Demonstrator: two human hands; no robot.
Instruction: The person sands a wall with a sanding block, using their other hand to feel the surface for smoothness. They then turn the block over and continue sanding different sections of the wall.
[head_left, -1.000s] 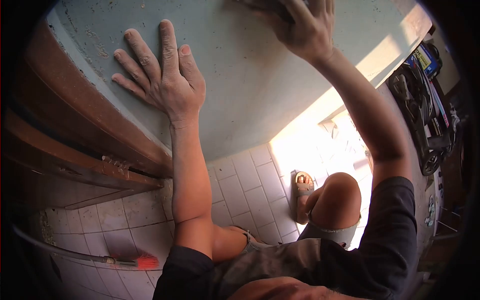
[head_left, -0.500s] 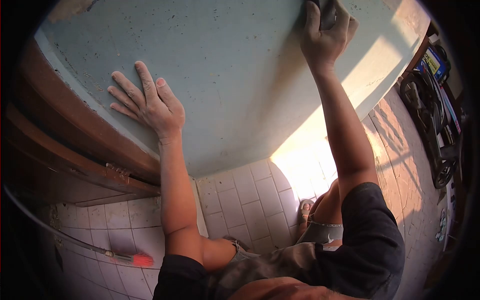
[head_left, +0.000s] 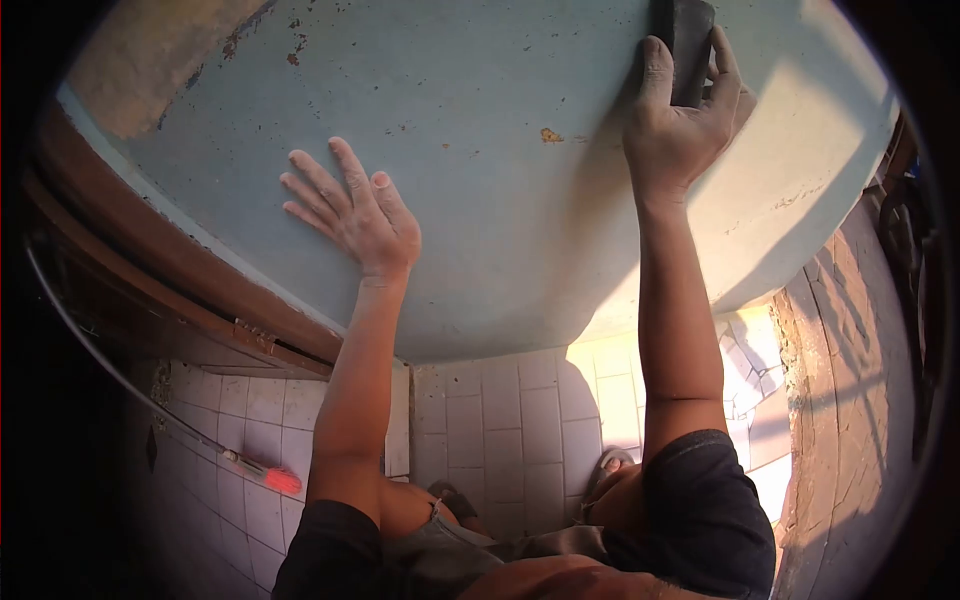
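My left hand (head_left: 362,222) lies flat on the pale blue-green wall (head_left: 480,240), with its dusty fingers spread and nothing in them. Higher up on the right, my right hand (head_left: 683,135) grips a dark oblong sanding block (head_left: 690,50) against the same wall, thumb on one side and fingers on the other. The block's top end reaches the edge of the view. Pale dust coats both hands. Small dark chips and a brownish bare spot (head_left: 551,135) mark the paint.
A brown wooden frame (head_left: 150,245) borders the wall on the left. Below it, a red-bristled brush (head_left: 280,480) on a long thin handle is above or against white tiles (head_left: 250,400). My feet stand on floor tiles (head_left: 520,430). Sunlit paving (head_left: 840,400) runs along the right.
The view has shifted, showing more upper wall and less clutter at right. My right hand and the block appear lower in the picture, with more block visible. My left hand stays spread on the wall.
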